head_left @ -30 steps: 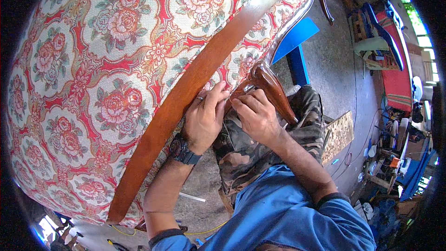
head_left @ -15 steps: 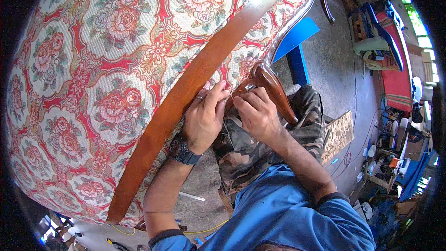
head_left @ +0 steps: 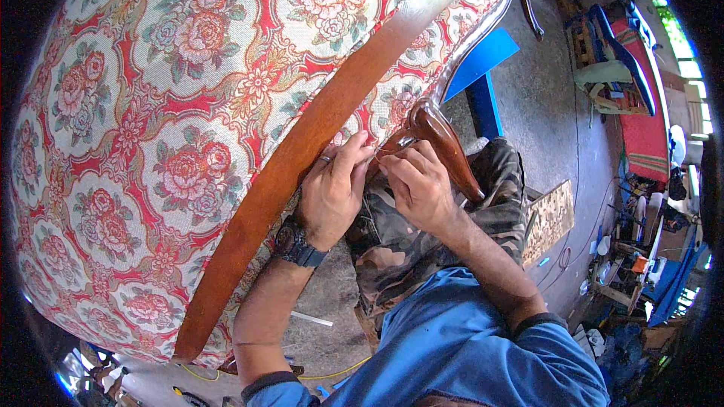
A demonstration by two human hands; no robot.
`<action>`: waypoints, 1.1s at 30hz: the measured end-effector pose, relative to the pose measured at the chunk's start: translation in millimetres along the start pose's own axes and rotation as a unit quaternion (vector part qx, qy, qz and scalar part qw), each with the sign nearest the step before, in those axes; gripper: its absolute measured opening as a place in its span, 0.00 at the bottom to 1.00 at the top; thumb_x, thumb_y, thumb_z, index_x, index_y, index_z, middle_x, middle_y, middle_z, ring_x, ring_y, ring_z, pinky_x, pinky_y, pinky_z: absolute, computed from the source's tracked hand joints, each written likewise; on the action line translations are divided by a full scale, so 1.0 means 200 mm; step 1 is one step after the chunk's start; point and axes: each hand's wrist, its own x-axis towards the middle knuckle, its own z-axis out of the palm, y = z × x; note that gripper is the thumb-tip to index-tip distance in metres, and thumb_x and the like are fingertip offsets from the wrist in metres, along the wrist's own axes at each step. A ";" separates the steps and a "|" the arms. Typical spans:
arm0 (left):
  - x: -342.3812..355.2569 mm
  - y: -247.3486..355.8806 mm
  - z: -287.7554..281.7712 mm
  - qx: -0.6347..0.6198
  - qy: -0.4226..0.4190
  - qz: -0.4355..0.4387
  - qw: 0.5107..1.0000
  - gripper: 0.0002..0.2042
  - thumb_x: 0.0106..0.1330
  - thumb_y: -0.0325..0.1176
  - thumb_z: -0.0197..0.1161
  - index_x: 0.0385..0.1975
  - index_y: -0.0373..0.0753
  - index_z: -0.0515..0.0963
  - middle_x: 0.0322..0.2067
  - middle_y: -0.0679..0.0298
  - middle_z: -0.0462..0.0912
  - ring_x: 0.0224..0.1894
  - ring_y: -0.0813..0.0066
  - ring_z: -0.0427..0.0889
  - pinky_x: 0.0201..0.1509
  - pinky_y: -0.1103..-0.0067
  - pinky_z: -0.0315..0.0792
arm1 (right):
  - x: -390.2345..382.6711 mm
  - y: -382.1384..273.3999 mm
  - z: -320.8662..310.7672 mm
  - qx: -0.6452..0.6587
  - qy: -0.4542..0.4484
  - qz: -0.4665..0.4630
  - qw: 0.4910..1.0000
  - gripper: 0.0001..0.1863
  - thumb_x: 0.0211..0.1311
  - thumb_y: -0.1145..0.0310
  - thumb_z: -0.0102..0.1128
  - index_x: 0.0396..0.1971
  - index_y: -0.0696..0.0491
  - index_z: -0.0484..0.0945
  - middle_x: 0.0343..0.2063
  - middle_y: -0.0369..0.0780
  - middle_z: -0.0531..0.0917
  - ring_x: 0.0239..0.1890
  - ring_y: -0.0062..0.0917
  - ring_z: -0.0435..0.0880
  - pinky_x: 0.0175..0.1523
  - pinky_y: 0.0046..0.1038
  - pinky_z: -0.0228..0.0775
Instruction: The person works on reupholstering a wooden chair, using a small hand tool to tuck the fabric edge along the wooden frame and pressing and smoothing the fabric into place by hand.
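A large upholstered piece of furniture (head_left: 192, 169) in red and cream floral fabric fills the left side. Along it runs a broad brown wooden rail (head_left: 302, 132). Just past the rail, my left hand (head_left: 332, 200), with a ring and dark wristwatch, lies against the fabric's lower edge, fingers stretched out. Beside it my right hand (head_left: 418, 185) is closed in a pinch near a carved, glossy wooden leg (head_left: 445, 143). A thin pale strand (head_left: 383, 152) seems to run from its fingertips; what it belongs to is too small to make out.
Behind the leg stands a blue panel (head_left: 483, 64) with a blue upright. A speckled board (head_left: 549, 222) leans to the right of my camouflage-clad knees. Farther right, a cluttered bench (head_left: 641, 105) holds red cloth and tools. A yellow cord (head_left: 339, 371) lies on the floor.
My right fingers have shifted very slightly at the pinch. My left hand and the furniture stay in place.
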 end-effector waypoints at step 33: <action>0.00 0.00 0.00 -0.007 0.010 -0.009 1.000 0.24 0.65 0.18 0.68 0.62 0.36 0.74 0.44 0.55 0.91 0.47 0.56 0.90 0.51 0.65 0.82 | 0.10 -0.02 -0.10 0.025 -0.103 0.065 0.992 0.11 0.52 0.77 0.64 0.37 0.57 0.81 0.34 0.46 0.82 0.42 0.45 0.82 0.46 0.44 0.76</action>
